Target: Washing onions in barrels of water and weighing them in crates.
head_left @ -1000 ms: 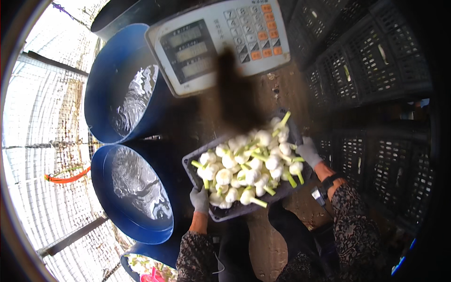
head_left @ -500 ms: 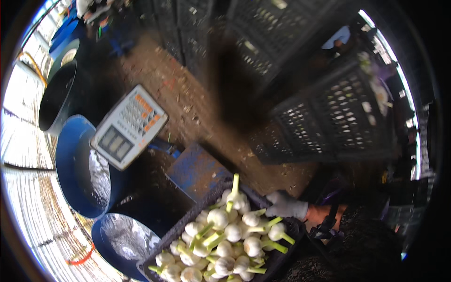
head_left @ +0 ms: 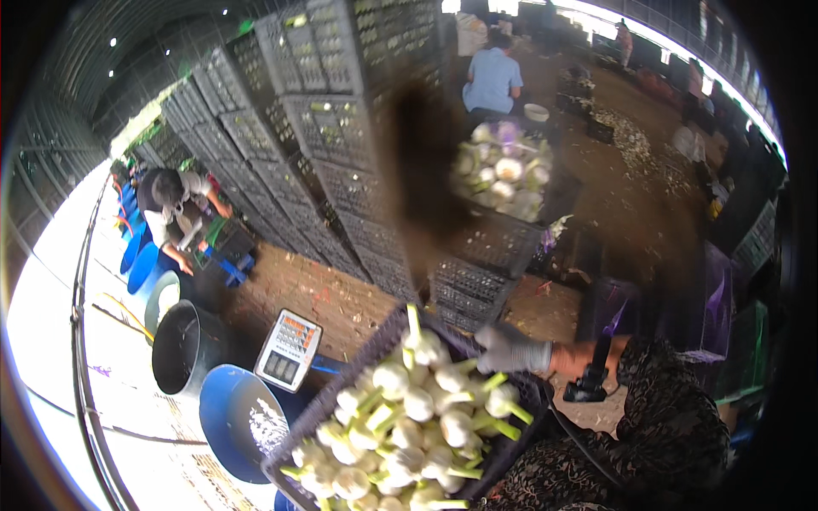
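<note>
A dark plastic crate [head_left: 288, 474] full of trimmed garlic bulbs [head_left: 407, 434] with short green stems fills the lower middle of the view. My right hand [head_left: 511, 349], in a grey glove, grips the crate's far right rim, with fingers curled over the edge. My left hand is out of sight. Just beyond the crate's left side is a scale's white display panel [head_left: 289, 349] with rows of buttons. The crate hides the scale's platform.
Tall stacks of black crates [head_left: 319, 136] rise ahead. Another garlic-filled crate [head_left: 486, 238] tops a stack on the right. Blue tubs [head_left: 223, 409] and a dark tub [head_left: 177, 345] line the left. One person [head_left: 175, 200] bends at the far left; another [head_left: 492, 81] sits ahead.
My view has swung up, bringing the stacks and people into sight. The crate, still in my right hand's grip, now covers the scale's blue platform, which showed before.
</note>
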{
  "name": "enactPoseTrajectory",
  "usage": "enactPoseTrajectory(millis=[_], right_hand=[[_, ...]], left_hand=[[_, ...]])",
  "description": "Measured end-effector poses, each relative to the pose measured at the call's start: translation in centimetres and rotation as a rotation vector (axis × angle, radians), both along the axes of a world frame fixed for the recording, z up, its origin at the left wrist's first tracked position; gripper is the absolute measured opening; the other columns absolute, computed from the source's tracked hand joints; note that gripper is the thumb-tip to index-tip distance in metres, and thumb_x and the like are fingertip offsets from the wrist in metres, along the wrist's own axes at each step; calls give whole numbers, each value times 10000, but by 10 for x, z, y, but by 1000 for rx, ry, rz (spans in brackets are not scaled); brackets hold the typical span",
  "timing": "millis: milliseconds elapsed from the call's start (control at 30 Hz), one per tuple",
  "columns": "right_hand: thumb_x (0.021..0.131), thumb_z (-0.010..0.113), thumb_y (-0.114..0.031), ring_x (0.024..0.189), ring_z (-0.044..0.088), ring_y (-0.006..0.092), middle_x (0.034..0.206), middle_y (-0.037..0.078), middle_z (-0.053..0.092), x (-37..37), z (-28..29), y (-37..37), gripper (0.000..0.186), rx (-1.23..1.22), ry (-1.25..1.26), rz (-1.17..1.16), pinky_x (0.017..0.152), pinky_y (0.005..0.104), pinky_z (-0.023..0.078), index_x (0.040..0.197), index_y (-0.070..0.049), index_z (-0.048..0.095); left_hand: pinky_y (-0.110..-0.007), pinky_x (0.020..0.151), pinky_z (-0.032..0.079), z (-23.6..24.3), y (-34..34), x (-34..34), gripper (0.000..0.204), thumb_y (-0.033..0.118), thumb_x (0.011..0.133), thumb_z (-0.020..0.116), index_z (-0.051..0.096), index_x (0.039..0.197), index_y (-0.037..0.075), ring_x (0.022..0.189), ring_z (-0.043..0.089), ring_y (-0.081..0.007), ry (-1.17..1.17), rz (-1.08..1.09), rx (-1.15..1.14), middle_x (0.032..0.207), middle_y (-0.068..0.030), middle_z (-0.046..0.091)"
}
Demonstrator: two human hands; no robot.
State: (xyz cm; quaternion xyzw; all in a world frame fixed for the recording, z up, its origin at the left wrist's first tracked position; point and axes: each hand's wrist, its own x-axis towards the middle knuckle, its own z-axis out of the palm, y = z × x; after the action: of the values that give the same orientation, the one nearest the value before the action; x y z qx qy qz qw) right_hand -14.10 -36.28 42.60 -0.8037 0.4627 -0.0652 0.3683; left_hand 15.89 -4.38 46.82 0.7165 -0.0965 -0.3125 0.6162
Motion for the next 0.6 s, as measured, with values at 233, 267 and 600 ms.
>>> enactPoseTrajectory(millis=[233, 267, 600], right_hand=[[648, 719, -354, 502, 580, 173, 561, 65, 592, -98, 160, -113, 319, -1542, -126, 361, 511, 354, 451, 653, -42, 655], [645, 707, -311, 499, 575, 192, 558, 72, 585, -115, 183, -117, 258, -1123, -344, 231, 502, 358, 443, 648, -60, 649], [648, 691, -169, 552, 599, 203, 625, 59, 611, -279, 176, -354, 119, -920, -313, 82, 535, 351, 460, 646, -75, 620]], left_hand=[[-266, 652, 478, 105, -135, -41, 274, 73, 819, 560, 579, 1070, -36, 760, 578, -131, -45, -280, -449, 900, -74, 616], [-266, 657, 479, 117, -157, -51, 268, 73, 821, 557, 583, 1064, -35, 767, 580, -130, -33, -322, -492, 903, -73, 617], [-283, 704, 485, 117, -405, -122, 195, 126, 839, 534, 621, 961, 1, 788, 591, -151, 70, -580, -514, 873, -68, 623]])
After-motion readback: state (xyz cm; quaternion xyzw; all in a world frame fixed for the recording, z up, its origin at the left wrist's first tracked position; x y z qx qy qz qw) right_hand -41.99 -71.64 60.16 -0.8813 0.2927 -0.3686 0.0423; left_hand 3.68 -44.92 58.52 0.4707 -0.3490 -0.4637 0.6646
